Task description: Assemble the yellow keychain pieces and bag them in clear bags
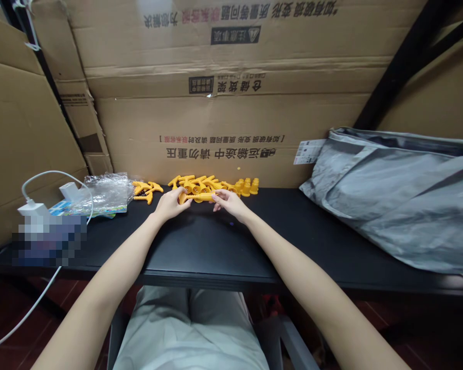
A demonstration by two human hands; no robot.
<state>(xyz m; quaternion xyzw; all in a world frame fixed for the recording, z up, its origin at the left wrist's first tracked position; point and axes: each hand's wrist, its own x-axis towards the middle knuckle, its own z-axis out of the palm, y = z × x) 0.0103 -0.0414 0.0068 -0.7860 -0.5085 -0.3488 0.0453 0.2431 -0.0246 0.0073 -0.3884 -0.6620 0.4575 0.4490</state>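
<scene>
Crosswise: yellow piece (203, 197) | long axis left-right | left hand (170, 204), right hand (231, 202) pinching ends

Behind the far edge of the table (212, 241) stands a cardboard panel (231, 110). Before this panel, near the middle of the far edge, lies a heap of parts (208, 182), with some upright parts (247, 188) at its right end and a small group of parts (149, 197) apart at its left. Further left lies plastic wrapping (110, 192); a charger (34, 211) is nearer to the left front corner. A bag (401, 205) occupies the right side. Just before the heap, a single part (203, 197) is between the left hand (171, 204) and the right hand (232, 203).
</scene>
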